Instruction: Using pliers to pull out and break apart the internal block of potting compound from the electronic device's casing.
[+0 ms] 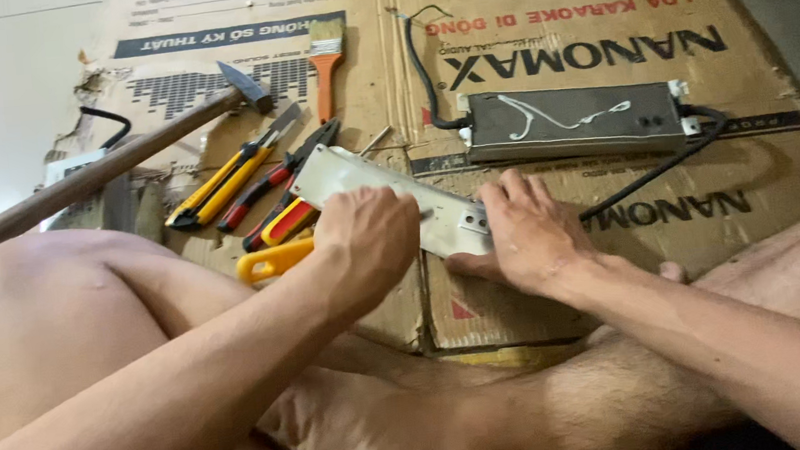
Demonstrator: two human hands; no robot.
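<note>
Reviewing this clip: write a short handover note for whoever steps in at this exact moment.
Left hand: closed over the middle of the long pale grey metal plate; whether it holds a small tool cannot be told.
Right hand: pressing the plate's other end, beside its small holes.
The plate lies on the flattened brown cardboard.
Nearby: dark rectangular metal box with black cables, wooden-handled hammer, orange-handled paintbrush, yellow utility knife, red-handled pliers.
Done or left: cannot tell.
</note>
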